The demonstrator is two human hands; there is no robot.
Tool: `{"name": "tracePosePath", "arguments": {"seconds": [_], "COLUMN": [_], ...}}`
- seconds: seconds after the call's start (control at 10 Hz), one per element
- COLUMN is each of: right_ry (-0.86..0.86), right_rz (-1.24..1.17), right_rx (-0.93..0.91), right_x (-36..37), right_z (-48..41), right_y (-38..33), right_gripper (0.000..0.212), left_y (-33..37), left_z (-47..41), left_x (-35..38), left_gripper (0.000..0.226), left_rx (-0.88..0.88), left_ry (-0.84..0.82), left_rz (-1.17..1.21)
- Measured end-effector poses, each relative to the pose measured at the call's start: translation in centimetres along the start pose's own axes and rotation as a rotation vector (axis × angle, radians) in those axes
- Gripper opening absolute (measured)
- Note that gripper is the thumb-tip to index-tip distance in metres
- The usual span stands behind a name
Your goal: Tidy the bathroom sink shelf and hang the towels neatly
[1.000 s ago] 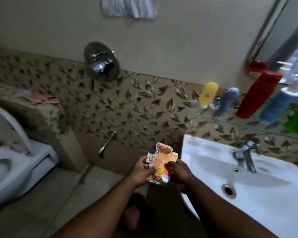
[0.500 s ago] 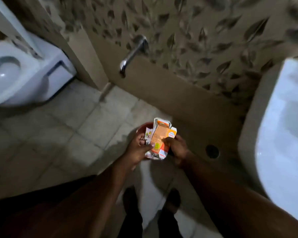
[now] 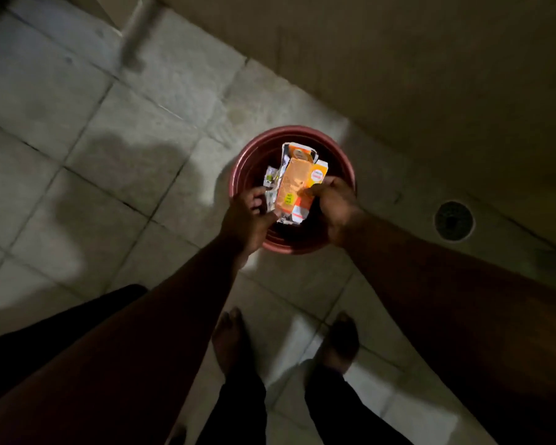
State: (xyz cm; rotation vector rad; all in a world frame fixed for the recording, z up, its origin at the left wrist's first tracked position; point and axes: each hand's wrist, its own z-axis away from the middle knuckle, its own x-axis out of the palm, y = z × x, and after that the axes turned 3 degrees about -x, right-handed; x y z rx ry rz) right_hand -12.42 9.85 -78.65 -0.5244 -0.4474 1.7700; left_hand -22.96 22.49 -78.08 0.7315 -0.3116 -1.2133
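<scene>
Orange flattened carton [image 3: 297, 184] with foil wrappers [image 3: 271, 191], centre frame, poised over the red bin [image 3: 238, 168] on the tiled floor [image 3: 126, 155]; left hand [image 3: 249, 216] and right hand [image 3: 334, 203] each pinch an edge, presumably so the rubbish drops inside

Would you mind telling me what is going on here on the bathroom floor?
A person standing barefoot on the grey tiled floor holds a bundle of flattened orange cardboard cartons and silvery wrappers over a round red plastic bin. The left hand grips the bundle's left edge and the right hand pinches its right side. The bundle is above the bin's opening and not yet released. A round metal floor drain lies to the right of the bin.
</scene>
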Motion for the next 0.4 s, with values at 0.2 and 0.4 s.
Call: {"name": "tracePosePath", "arguments": {"seconds": [0.2, 0.4], "right_ry": [0.031, 0.034], "right_rz": [0.035, 0.042], "right_rx": [0.005, -0.105], "right_x": [0.1, 0.3], "right_z": [-2.0, -0.7], "right_y": [3.0, 3.7], "right_gripper": [0.042, 0.055], "left_y": [-4.1, -4.1], "left_z": [-1.4, 0.9], "left_x": [0.7, 0.5], "left_gripper": [0.068, 0.066], "left_rx": [0.062, 0.176], "left_ry": [0.061, 0.037], "left_rz": [-0.07, -0.092]}}
